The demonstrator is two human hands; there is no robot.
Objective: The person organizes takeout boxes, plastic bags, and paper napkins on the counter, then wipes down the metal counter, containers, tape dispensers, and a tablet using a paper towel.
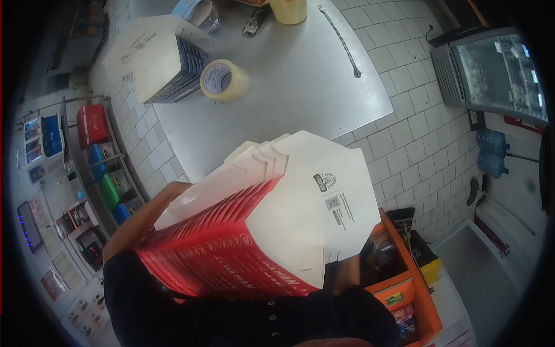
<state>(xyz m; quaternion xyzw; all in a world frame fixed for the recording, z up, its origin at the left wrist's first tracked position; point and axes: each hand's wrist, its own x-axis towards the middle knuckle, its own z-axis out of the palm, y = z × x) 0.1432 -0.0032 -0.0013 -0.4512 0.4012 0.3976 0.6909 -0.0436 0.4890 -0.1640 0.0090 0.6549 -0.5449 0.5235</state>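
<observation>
Carton stack (272, 220) prob light, stiff, slidey; hug both ends imo. L hand (178, 186) mostly hidden, R hand fully; can't tell grip.

I'm in what looks like the back room of a takeaway food shop. Printed cartons (312, 202) fill my arms, and more nested boxes (153, 58) sit with packing tape (240, 81) on the steel table (295, 87). Right of that table glows a glass-fronted cooler (497, 69); left of it stands a rack (113, 158) of coloured bins (108, 192).
</observation>
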